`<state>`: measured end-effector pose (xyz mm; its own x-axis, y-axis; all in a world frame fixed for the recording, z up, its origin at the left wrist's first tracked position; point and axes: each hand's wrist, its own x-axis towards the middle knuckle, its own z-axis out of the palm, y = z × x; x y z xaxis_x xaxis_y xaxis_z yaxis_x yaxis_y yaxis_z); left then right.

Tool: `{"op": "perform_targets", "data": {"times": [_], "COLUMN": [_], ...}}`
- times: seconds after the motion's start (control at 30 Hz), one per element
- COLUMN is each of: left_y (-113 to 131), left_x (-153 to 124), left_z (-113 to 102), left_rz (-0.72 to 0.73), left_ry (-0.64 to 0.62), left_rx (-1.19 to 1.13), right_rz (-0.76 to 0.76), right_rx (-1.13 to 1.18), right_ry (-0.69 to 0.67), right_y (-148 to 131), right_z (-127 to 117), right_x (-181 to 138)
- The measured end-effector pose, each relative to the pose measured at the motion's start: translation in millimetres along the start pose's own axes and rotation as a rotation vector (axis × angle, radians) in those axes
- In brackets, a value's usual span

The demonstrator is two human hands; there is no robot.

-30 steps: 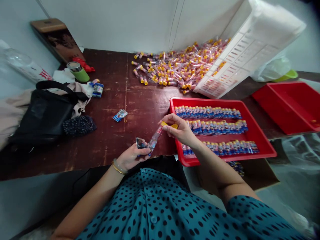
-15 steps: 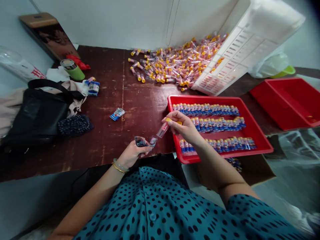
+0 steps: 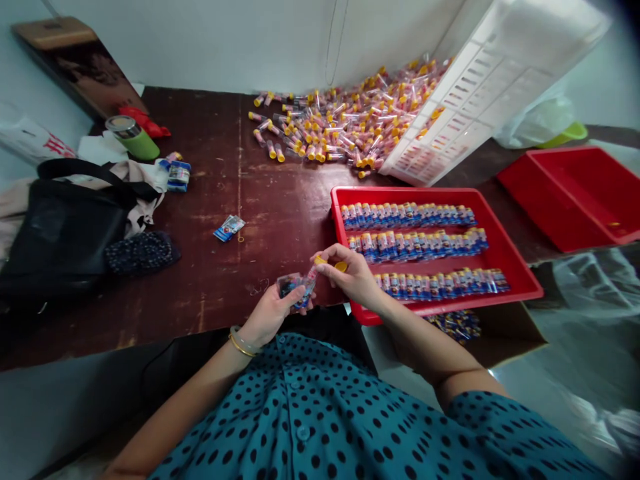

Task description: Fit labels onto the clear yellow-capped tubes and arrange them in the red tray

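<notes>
My left hand (image 3: 274, 308) is closed around several printed plastic sleeves (image 3: 290, 285), clear with blue print. My right hand (image 3: 350, 272) pinches a yellow-capped clear tube (image 3: 314, 272) with pink contents. The tube's lower end meets one sleeve at my left fingers and appears to be inside it. A second yellow cap (image 3: 341, 266) shows between my right fingers. Right of my hands, a red tray (image 3: 425, 265) holds three rows of sleeved tubes (image 3: 417, 245). A small stack of blue printed sleeves (image 3: 229, 228) lies on the brown table (image 3: 280, 213).
A heap of yellow-capped tubes (image 3: 345, 127) spreads along the wall, beside a tilted white basket (image 3: 450, 113). Another red bin (image 3: 575, 200) stands at the right. A black bag (image 3: 65, 227) and a green-bodied jar (image 3: 133, 137) sit at the left. Below the tray is a cardboard box (image 3: 510, 333).
My right hand has moved left and down, bringing the tube from above the sleeve into it. My left hand has shifted slightly right. The whole view has shifted slightly.
</notes>
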<state>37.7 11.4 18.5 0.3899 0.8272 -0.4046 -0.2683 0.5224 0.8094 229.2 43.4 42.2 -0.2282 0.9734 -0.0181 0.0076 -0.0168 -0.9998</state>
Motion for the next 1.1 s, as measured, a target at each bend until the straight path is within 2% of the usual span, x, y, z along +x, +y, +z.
{"op": "perform_targets", "data": {"times": [0.13, 0.27, 0.47, 0.6, 0.73, 0.8, 0.87, 0.93, 1.03, 1.1], "left_y": [-0.4, 0.2, 3.7, 3.6, 4.3, 6.1, 8.5, 10.1, 9.7, 7.8], "left_x": [-0.5, 0.6, 2.0, 3.3, 5.5, 6.0, 6.5, 7.6, 10.5, 12.0], "left_z": [6.1, 11.9, 22.1, 24.3, 26.5, 28.2, 28.9, 27.5, 21.4, 16.8], "left_rz": [-0.056, -0.053, -0.05, -0.044, -0.053, -0.073, -0.094, -0.105, -0.142, -0.176], "left_ry": [-0.042, -0.015, -0.01, -0.003, 0.001, 0.012, 0.029, 0.05, 0.046, 0.054], "left_rx": [-0.024, -0.047, -0.058, -0.05, -0.056, -0.053, -0.027, 0.012, 0.087, 0.126], "right_rz": [0.087, 0.101, 0.096, 0.087, 0.104, 0.086, 0.054, -0.004, -0.095, 0.012], "right_rx": [0.038, 0.092, 0.19, 0.171, 0.241, 0.24, 0.183, 0.09, -0.098, -0.306], "right_ry": [0.0, -0.008, 0.004, 0.015, -0.01, 0.007, 0.119, 0.339, 0.728, 0.889], "right_y": [18.4, 23.9, 24.8, 25.0, 18.1, 11.7, 5.5, 0.5, -6.9, -11.4], "right_z": [13.0, 18.9, 13.8, 11.9, 11.9, 2.4, -22.7, -68.0, -165.3, -231.3], "right_x": [-21.5, -35.8, -37.1, -36.7, -37.2, -35.7, -31.6, -26.1, -21.5, -22.7]}}
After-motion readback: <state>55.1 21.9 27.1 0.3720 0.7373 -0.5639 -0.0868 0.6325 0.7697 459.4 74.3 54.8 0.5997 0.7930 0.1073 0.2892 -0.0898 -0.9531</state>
